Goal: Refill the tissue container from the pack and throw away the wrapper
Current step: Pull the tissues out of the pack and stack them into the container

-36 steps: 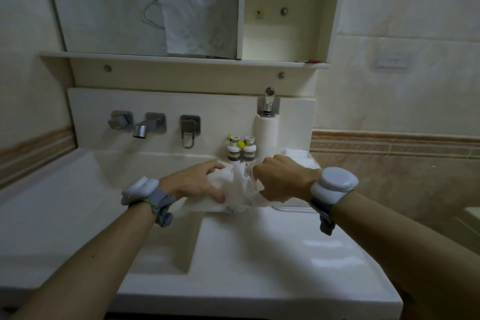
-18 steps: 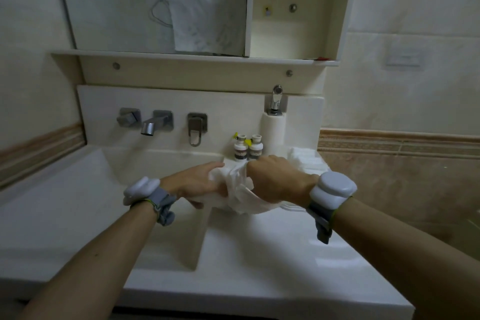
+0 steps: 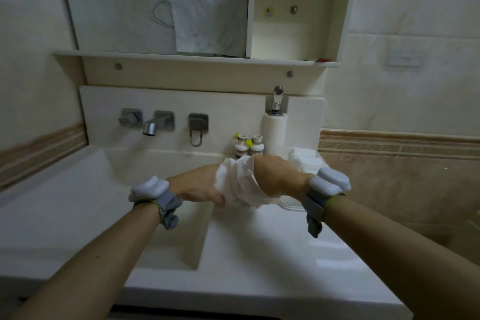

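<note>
A crumpled white plastic wrapper (image 3: 240, 186) with small printed text is bunched between both hands above the counter, right of the basin. My left hand (image 3: 198, 186) grips its left side with curled fingers. My right hand (image 3: 279, 176) grips its right side, knuckles up. Behind my right hand, a stack of white tissues (image 3: 306, 160) sits in the white container (image 3: 291, 206), of which only the low rim shows under my right wrist.
Two small bottles (image 3: 249, 145) stand at the back of the white counter (image 3: 272, 254). A sunken basin (image 3: 161, 215) lies to the left under wall taps (image 3: 155, 122). A soap dispenser (image 3: 275, 122), a shelf and an open cabinet niche (image 3: 298, 10) are above.
Both hands have squeezed the wrapper into a tighter bundle, moving closer together. The view has shifted slightly closer to the counter.
</note>
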A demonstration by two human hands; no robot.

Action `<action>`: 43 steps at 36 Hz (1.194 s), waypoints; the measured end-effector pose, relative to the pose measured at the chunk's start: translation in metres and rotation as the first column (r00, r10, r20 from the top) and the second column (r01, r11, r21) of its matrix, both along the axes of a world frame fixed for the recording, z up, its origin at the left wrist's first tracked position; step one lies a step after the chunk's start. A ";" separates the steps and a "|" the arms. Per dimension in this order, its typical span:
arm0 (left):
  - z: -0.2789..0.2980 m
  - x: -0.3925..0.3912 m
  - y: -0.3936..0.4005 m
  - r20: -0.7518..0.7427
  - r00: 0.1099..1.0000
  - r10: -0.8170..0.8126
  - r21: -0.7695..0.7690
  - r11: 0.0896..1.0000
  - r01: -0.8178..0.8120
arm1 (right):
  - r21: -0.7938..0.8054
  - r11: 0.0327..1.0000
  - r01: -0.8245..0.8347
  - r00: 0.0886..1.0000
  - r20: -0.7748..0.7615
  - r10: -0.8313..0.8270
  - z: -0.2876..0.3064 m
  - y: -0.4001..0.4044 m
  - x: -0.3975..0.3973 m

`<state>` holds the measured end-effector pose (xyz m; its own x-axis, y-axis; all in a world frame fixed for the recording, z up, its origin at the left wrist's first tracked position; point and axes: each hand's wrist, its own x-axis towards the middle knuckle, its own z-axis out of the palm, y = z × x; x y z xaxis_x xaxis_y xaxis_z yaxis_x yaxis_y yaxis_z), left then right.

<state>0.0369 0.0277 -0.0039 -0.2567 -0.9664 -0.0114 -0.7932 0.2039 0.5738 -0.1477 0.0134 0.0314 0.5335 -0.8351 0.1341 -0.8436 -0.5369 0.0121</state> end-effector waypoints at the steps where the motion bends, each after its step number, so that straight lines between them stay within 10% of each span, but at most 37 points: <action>1: 0.000 0.001 0.001 0.027 1.000 -0.009 -0.004 1.000 0.009 | 0.032 0.999 -0.009 1.000 0.015 0.009 0.000 -0.003 0.000; 43: 0.000 0.004 0.005 -0.096 0.995 0.027 0.055 0.998 -0.022 | -0.036 0.989 -0.145 0.947 0.285 0.150 -0.014 -0.028 0.001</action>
<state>0.0414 0.0330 -0.0040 -0.2352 -0.9711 -0.0398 -0.7379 0.1518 0.6576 -0.1470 -0.0151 0.0176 0.5881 -0.7469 0.3104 -0.7240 -0.6572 -0.2097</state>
